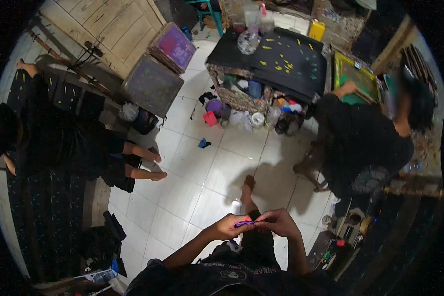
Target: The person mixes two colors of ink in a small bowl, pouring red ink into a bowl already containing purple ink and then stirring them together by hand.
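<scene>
In front of my body, my left hand [231, 227] is closed round a small, flat purple thing [243, 223] that sticks out between thumb and fingers. Its kind is too small to tell. My right hand [279, 223] meets it from the right, thumb and forefinger pinched together at the purple thing's right end. Whatever lies between those right fingertips is hidden. Both hands are held above the white tiled floor [221, 170] and my outstretched leg [248, 197].
At right, a person [367, 143] reaches to a yellow-framed screen [371, 79]. Another person [69, 133] leans over dark sheets at left. Ahead stands a table with black sheets [293, 49] bearing yellow marks; tubs and bags fill its underside. Two framed panels [150, 86] lean near a door.
</scene>
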